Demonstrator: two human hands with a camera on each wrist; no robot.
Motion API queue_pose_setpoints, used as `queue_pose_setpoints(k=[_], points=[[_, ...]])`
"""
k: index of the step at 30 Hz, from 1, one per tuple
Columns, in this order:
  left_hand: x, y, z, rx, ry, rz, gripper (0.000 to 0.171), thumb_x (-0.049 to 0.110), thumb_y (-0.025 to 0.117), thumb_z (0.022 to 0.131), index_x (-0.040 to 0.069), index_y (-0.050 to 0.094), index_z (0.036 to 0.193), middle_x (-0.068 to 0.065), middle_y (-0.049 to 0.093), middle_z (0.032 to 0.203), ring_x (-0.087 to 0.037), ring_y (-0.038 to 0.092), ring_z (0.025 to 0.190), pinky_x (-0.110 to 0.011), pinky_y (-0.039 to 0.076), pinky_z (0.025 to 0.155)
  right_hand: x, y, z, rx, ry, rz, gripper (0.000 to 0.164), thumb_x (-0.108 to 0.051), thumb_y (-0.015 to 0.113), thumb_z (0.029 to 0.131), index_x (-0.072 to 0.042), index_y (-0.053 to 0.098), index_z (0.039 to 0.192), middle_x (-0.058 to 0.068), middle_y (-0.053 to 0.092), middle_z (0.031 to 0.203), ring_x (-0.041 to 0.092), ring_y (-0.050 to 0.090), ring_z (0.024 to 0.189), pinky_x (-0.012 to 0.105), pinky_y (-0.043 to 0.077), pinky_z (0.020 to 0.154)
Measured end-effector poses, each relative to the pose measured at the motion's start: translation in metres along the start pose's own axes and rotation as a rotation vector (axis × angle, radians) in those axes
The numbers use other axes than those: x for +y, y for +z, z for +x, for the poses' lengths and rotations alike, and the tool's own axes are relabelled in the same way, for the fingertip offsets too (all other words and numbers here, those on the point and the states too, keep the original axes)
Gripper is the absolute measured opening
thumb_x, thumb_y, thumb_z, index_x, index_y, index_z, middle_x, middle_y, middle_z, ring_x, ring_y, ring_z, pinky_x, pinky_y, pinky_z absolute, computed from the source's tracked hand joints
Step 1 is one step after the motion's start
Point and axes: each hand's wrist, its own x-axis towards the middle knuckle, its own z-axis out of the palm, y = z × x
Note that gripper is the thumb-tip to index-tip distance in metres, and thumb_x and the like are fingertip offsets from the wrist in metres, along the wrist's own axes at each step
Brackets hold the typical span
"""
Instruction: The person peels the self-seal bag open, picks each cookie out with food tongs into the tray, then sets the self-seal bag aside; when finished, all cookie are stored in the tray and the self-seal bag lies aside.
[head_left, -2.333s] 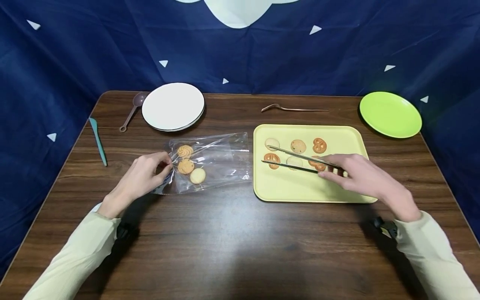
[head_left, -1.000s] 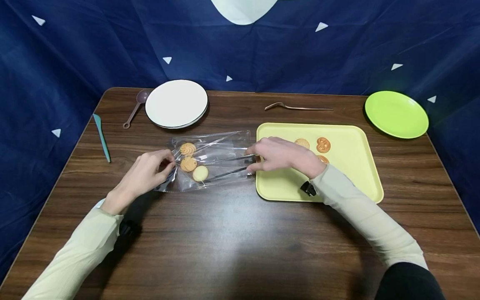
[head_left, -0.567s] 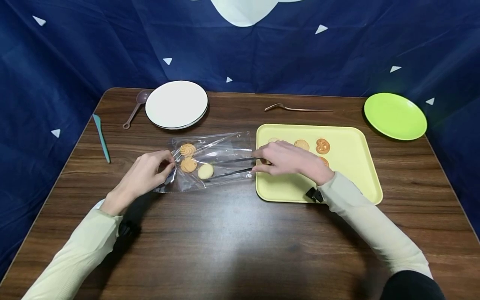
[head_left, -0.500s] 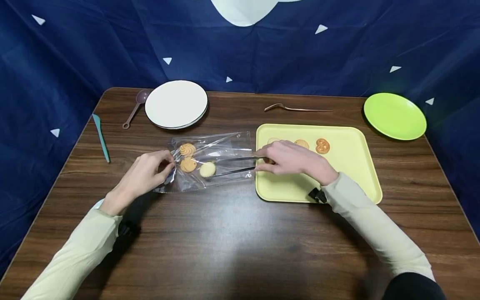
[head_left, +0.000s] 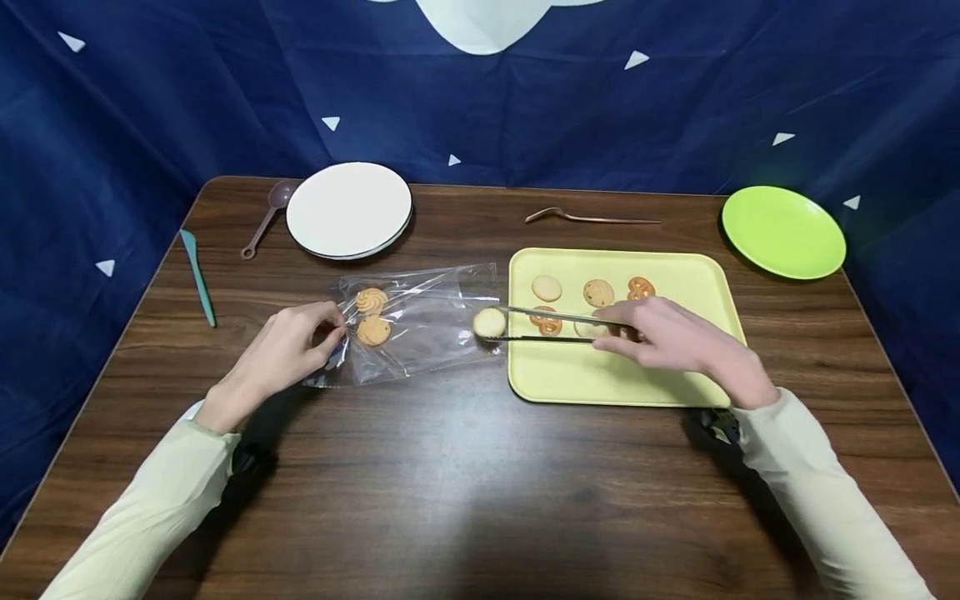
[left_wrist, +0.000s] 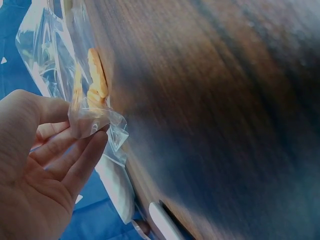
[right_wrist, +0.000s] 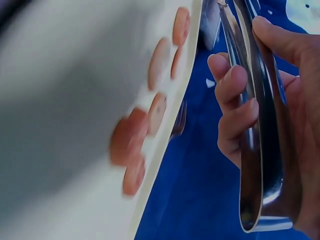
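Note:
My left hand point(head_left: 281, 354) pinches the left end of a clear plastic bag point(head_left: 431, 337) between thumb and fingers. Inside that bag lie a swirled cookie point(head_left: 371, 301) and a round brown cookie point(head_left: 373, 331). With my right hand point(head_left: 663, 337) I hold metal tongs point(right_wrist: 267, 150), fingers and thumb wrapped round their arms. Between the tong tips sits a pale round cookie point(head_left: 490, 322) at the bag's right end; whether it is inside the bag or above it I cannot tell. Beneath the tongs, a yellow tray point(head_left: 558, 375) carries several cookies, including a pretzel-shaped one point(head_left: 547, 321). My right hand partly hides others.
White plates point(head_left: 349, 210) stand at the back left beside a purple measuring spoon point(head_left: 266, 217). A teal knife point(head_left: 198, 277) lies near the left edge. Behind the tray is a copper fork point(head_left: 592, 219); a green plate point(head_left: 783, 232) sits at the back right.
The tongs first moved left from over the tray into the bag. Since then my right hand has drawn back right, bringing the pale cookie to the bag's right end. My left hand stays put.

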Motion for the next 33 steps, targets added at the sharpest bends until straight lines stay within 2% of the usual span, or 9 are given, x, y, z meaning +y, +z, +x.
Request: queue_pose_setpoints(k=[3, 6, 10, 13, 17, 25, 31, 33], points=[[0.000, 0.000, -0.001, -0.001, -0.006, 0.000, 0.008, 0.001, 0.064, 0.084, 0.008, 0.064, 0.087, -0.004, 0.065, 0.080, -0.016, 0.060, 0.070, -0.039, 0.048, 0.061, 0.003, -0.002, -0.021, 0.038, 0.003, -0.034, 0.025, -0.027, 0.065, 0.090, -0.008, 0.068, 0.105, -0.010, 0.050, 0.069, -0.001, 0.039, 0.052, 0.022, 0.038, 0.051], [0.000, -0.001, -0.001, 0.002, -0.003, 0.002, 0.008, 0.000, 0.064, 0.083, 0.008, 0.064, 0.087, -0.004, 0.065, 0.080, -0.016, 0.060, 0.070, -0.040, 0.048, 0.061, 0.006, -0.003, -0.042, 0.069, 0.015, -0.055, 0.016, -0.024, 0.067, 0.088, -0.011, 0.066, 0.097, -0.013, 0.046, 0.066, -0.001, 0.041, 0.054, 0.021, 0.036, 0.050], [0.000, -0.002, -0.001, 0.002, 0.001, 0.003, 0.008, 0.000, 0.064, 0.083, 0.007, 0.065, 0.087, -0.004, 0.065, 0.081, -0.017, 0.060, 0.070, -0.040, 0.048, 0.061, 0.009, -0.002, -0.067, 0.064, 0.091, -0.066, 0.018, -0.025, 0.068, 0.087, -0.011, 0.067, 0.098, -0.013, 0.055, 0.075, 0.000, 0.048, 0.063, 0.023, 0.041, 0.056], [-0.001, -0.002, -0.002, 0.007, 0.002, 0.008, 0.008, 0.000, 0.064, 0.083, 0.007, 0.065, 0.087, -0.004, 0.065, 0.080, -0.017, 0.061, 0.070, -0.040, 0.048, 0.061, 0.010, -0.001, -0.079, 0.035, 0.141, -0.071, 0.026, -0.029, 0.068, 0.087, -0.009, 0.068, 0.104, -0.009, 0.063, 0.088, 0.002, 0.052, 0.069, 0.025, 0.044, 0.062], [-0.002, -0.002, -0.003, 0.009, 0.000, 0.012, 0.008, 0.000, 0.064, 0.083, 0.007, 0.065, 0.087, -0.004, 0.065, 0.080, -0.017, 0.061, 0.070, -0.040, 0.048, 0.061, 0.009, 0.002, -0.084, 0.011, 0.172, -0.073, 0.031, -0.032, 0.067, 0.087, -0.008, 0.069, 0.107, -0.006, 0.065, 0.094, 0.003, 0.052, 0.070, 0.026, 0.044, 0.063], [-0.002, -0.003, -0.004, -0.002, -0.013, 0.004, 0.008, 0.000, 0.065, 0.083, 0.007, 0.065, 0.087, -0.004, 0.065, 0.080, -0.016, 0.060, 0.070, -0.040, 0.048, 0.060, 0.007, 0.000, -0.084, -0.003, 0.210, -0.050, 0.030, -0.036, 0.068, 0.086, -0.013, 0.067, 0.105, -0.011, 0.061, 0.086, 0.002, 0.051, 0.068, 0.024, 0.042, 0.060], [-0.002, 0.000, -0.001, 0.004, 0.000, 0.005, 0.008, 0.001, 0.064, 0.083, 0.007, 0.064, 0.087, -0.004, 0.065, 0.081, -0.017, 0.061, 0.071, -0.039, 0.048, 0.061, 0.011, -0.007, -0.087, 0.041, 0.154, -0.005, 0.015, -0.027, 0.072, 0.084, -0.020, 0.063, 0.094, -0.016, 0.049, 0.067, -0.002, 0.045, 0.058, 0.020, 0.037, 0.049], [-0.002, 0.000, 0.000, 0.007, 0.002, 0.005, 0.008, 0.000, 0.064, 0.083, 0.007, 0.064, 0.086, -0.004, 0.065, 0.080, -0.016, 0.060, 0.070, -0.039, 0.048, 0.061, 0.012, -0.009, -0.085, 0.054, 0.141, 0.014, 0.013, -0.025, 0.072, 0.084, -0.023, 0.061, 0.092, -0.017, 0.048, 0.067, -0.002, 0.045, 0.058, 0.019, 0.037, 0.050]])
